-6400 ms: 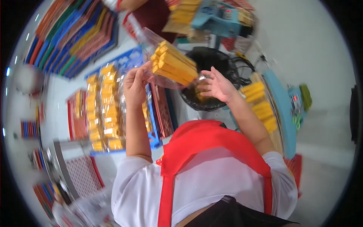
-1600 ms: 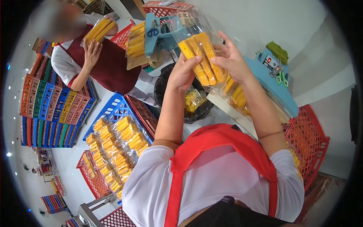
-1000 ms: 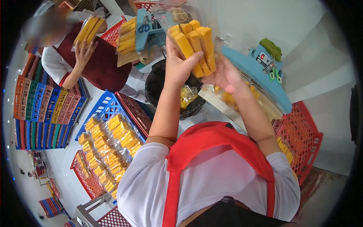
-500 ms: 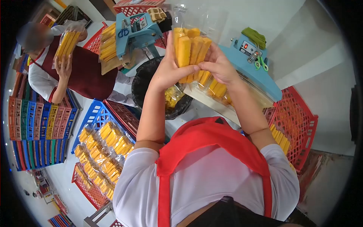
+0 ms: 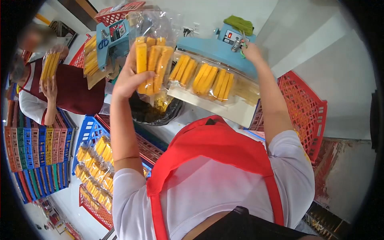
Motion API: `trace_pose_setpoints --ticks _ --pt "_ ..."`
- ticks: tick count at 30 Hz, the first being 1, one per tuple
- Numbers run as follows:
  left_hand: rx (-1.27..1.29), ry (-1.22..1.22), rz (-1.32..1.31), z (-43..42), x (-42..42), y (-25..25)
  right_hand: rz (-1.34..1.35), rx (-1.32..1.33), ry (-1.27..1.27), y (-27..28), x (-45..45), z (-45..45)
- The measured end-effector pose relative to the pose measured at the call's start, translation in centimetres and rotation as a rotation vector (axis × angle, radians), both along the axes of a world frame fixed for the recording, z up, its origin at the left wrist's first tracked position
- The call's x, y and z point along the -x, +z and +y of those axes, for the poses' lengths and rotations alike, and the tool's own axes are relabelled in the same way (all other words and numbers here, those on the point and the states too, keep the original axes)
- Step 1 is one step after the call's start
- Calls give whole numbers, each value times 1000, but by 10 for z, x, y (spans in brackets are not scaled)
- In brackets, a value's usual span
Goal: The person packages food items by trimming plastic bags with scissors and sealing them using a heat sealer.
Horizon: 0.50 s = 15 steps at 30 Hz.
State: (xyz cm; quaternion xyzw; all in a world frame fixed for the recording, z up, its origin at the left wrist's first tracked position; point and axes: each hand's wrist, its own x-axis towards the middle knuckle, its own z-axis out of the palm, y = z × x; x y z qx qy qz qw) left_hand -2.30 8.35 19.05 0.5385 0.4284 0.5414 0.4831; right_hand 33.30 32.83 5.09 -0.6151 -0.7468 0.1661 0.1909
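A clear bag of yellow sticks (image 5: 153, 66) stands upright in my left hand (image 5: 131, 80), whose thumb lies across its front. My right hand (image 5: 252, 53) is closed around the handles of the green scissors (image 5: 243, 50), beside the spring on top of the blue sealing machine (image 5: 216, 50). Between my hands, more clear bags of yellow sticks (image 5: 205, 79) lie in a row on the machine's pale shelf (image 5: 216, 108). A green cloth (image 5: 239, 25) rests on the machine's control box.
A co-worker in a dark red apron (image 5: 76, 86) holds another bag at the left, near a second blue machine (image 5: 114, 42). Below are a black-lined bin (image 5: 170, 114) and a blue crate (image 5: 89, 130) with bagged sticks. A red crate (image 5: 308, 108) stands at the right.
My right hand has left the bag and moved right to the scissors, closing on them. My left hand still holds the bag, now further left. The view has turned to the right.
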Motion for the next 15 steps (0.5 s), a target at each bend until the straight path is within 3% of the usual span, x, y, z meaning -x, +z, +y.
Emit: trace_pose_setpoints --ticks 2,5,7,11,14,15 --pt "48 -27 29 3 8 4 -298 165 4 -4 7 3" --pt "81 -19 133 3 18 9 -291 138 -48 4 12 5" --pt "66 -27 270 -5 17 21 -68 -22 -32 1 8 5" --pt "52 3 441 -13 33 24 -383 158 71 -15 1 47" --pt "57 -42 610 -21 50 33 -191 180 45 9 2 22" --pt "37 -38 635 -23 60 33 -170 30 -19 17 6 10"
